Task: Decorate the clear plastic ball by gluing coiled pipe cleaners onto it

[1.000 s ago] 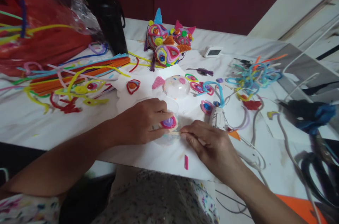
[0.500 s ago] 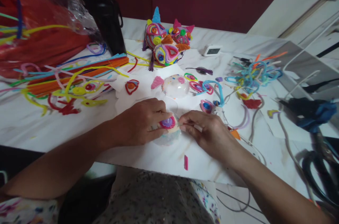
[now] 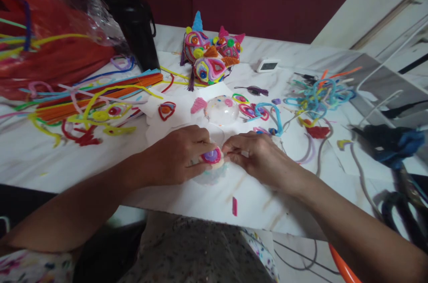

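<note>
My left hand is closed on a coiled pipe-cleaner eye, purple in the middle with a pink ring and a pale outer band. Its thumb and forefinger press the eye from the left. Under it lies a rounded, see-through plastic shell, partly hidden by the hand. At the eye's right edge my right hand pinches with thumb and forefinger; whatever is between those fingertips is too small to make out. Just beyond my hands sits a second clear plastic shell with a pink ear-shaped piece beside it.
Finished colourful pipe-cleaner heads stand at the back. Pipe cleaners, a red bag and a black bottle fill the left. Rightward are tangled blue pipe cleaners, a small white display, cables and black scissors handles.
My right hand has shifted slightly up and left, its fingertips closer to the eye's edge. My left hand keeps its hold. An orange curved thing now shows below the table edge at right.
</note>
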{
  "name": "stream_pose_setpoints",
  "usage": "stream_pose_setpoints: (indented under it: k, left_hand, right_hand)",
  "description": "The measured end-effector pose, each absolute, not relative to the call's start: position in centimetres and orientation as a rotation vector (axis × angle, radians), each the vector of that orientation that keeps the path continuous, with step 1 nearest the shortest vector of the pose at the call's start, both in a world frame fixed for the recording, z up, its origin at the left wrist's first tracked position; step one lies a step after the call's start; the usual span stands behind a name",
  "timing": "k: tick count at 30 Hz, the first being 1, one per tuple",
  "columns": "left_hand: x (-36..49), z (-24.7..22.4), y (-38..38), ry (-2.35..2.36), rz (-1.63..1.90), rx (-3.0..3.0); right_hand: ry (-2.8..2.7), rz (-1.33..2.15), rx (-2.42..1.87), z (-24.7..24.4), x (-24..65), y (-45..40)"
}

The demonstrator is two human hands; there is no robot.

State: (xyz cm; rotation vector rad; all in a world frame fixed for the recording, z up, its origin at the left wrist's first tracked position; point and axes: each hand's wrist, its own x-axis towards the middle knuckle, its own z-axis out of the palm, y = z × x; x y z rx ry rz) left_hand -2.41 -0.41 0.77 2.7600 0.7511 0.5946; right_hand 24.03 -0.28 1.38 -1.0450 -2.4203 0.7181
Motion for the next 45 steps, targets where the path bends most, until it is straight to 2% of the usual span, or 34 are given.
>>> stream_pose_setpoints:
  k: [8, 18, 26, 34, 37, 40, 45]
  left_hand:
    - [-2.7, 0.6, -0.6, 0.766, 0.609, 2.764]
    - [-2.2, 2.0, -0.9, 0.934, 0.36, 2.714]
    - [-2.8, 2.5, -0.4, 0.773, 0.358, 2.621]
    - [-3.2, 2.4, 0.7, 0.693, 0.276, 2.507]
    - [-2.8, 3.6, -0.1, 0.869, 0.208, 2.454]
    - [-2.2, 4.7, -2.2, 1.243, 0.139, 2.341]
    - [-1.9, 2.1, -5.6, 1.6, 0.236, 2.198]
  right_hand:
    - [-2.678, 0.616, -1.149, 3.1, 23.0, 1.5]
    - [-2.508, 0.68, -1.399, 3.3, 22.6, 0.4]
    - [-2.511, 0.63, -1.399, 2.9, 22.1, -2.5]
    - [-2.41, 0.604, -1.585, 2.5, 21.2, -5.2]
    - [-2.361, 0.644, -1.607, 2.3, 21.3, -4.9]
    - [-2.318, 0.718, -1.586, 2.1, 21.5, -4.3]
    - [-2.246, 0.819, -1.535, 1.9, 21.7, -3.5]
